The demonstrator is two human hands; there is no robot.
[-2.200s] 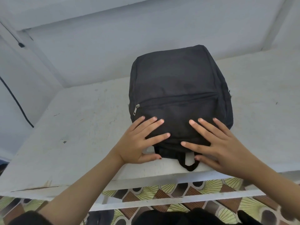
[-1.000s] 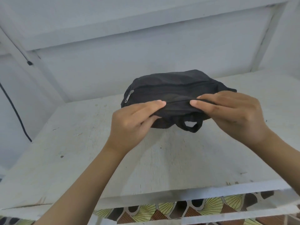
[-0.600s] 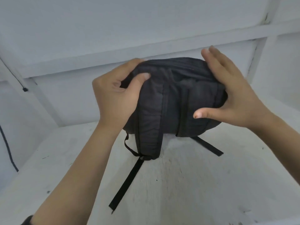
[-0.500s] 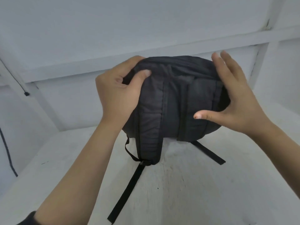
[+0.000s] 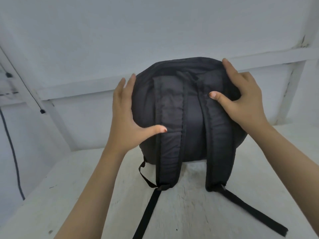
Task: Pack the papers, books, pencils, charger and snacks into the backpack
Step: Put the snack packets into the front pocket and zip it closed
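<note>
The backpack [image 5: 191,121] stood upright on the tabletop [image 5: 189,213], left hand [image 5: 124,121] spread flat at its nine o'clock, right hand [image 5: 241,100] spread at two o'clock.

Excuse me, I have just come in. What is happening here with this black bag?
A person steadies a black backpack upright on a white table, its shoulder straps facing the camera. The left hand presses flat against its left side, and the right hand lies over its upper right corner. No papers, books or other things to pack are in view.
</note>
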